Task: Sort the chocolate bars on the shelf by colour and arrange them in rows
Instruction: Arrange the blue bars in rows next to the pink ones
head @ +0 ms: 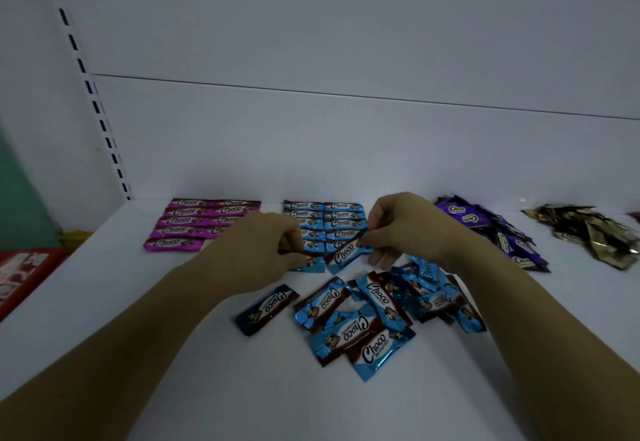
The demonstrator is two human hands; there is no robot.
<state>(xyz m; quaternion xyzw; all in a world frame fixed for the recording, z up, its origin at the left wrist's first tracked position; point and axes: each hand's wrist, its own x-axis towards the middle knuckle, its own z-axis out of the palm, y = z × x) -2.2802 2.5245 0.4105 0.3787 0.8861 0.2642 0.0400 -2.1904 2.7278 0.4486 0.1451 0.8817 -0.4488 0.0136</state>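
Pink chocolate bars [202, 221] lie in two neat columns at the back left of the white shelf [104, 302]. To their right, light blue bars [341, 215] form two columns. My right hand [398, 226] pinches the right end of a tilted blue bar [348, 253] at the foot of the right column. My left hand [273, 246] pinches the end of another blue bar [311, 264] at the foot of the left column. A loose heap of blue bars [363, 319] lies in front, between my forearms.
A pile of purple bars [495, 233] lies at the right, and a pile of gold bars [588, 233] further right. The shelf's white back wall [346, 129] rises behind. A red box [24, 274] sits below the shelf's left edge.
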